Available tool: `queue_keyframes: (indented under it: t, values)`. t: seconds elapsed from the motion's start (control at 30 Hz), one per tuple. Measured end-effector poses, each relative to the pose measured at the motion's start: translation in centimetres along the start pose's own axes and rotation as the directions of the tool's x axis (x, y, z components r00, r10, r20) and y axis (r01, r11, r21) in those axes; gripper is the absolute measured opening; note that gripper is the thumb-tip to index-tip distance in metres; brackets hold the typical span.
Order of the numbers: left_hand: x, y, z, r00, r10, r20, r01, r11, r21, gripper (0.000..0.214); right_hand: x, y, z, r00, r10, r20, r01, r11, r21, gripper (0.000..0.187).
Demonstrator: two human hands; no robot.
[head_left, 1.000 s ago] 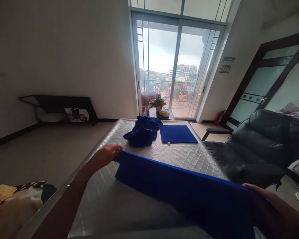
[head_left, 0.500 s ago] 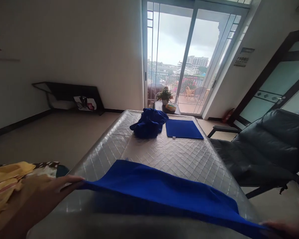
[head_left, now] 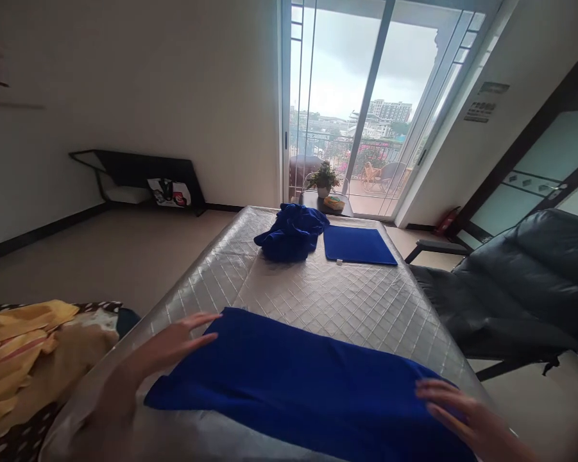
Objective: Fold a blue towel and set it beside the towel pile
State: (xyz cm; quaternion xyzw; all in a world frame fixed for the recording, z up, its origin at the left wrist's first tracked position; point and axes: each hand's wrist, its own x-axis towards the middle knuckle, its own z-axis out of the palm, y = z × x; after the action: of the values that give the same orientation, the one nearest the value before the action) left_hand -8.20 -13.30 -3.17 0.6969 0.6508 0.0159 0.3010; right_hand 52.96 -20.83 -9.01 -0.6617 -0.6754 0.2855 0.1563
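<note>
A blue cloth (head_left: 289, 378) lies spread across the near part of a table with a silvery quilted cover (head_left: 337, 295). At the cloth's far left corner is my left hand (head_left: 176, 343), its fingers stretched out and apart. Over the right end rests my right hand (head_left: 455, 410), fingers extended on the fabric and gripping nothing. Farther back sits a crumpled heap of blue cloth (head_left: 291, 234). Beside it on the right lies a flat blue rectangle of cloth (head_left: 360, 244) with a small white tag on its near edge.
To the right stands a black padded armchair (head_left: 519, 282), close to the table's edge. Yellow and tan fabrics (head_left: 43, 346) are piled at the lower left. Beyond the far end, a small stand holds a potted plant (head_left: 324, 179) before a sliding glass door (head_left: 360, 96).
Both hands have let go of the near edge, which has come down onto the table. My left hand has moved up and right to the far corner; my right hand has moved inward.
</note>
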Motion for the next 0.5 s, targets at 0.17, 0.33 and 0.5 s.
queue_keyframes:
  t: [0.17, 0.33, 0.5]
  values:
    - [8.7, 0.0, 4.0, 0.989, 0.146, -0.006, -0.146, 0.987, 0.069, 0.056, 4.7, 0.9, 2.8, 0.997, 0.075, -0.012, -0.075, 0.975, -0.209, 0.049]
    - [9.9, -0.8, 4.6, 0.985, 0.166, 0.038, -0.168, 0.984, 0.058, 0.034, 3.9, 3.1, 2.7, 0.994, 0.107, 0.01, -0.105, 0.983, -0.154, 0.042]
    - [8.7, -1.4, 3.7, 0.993, 0.107, 0.05, -0.111, 0.991, 0.08, 0.029, 3.6, 3.4, 0.0, 0.994, 0.11, 0.015, -0.11, 0.994, -0.024, 0.033]
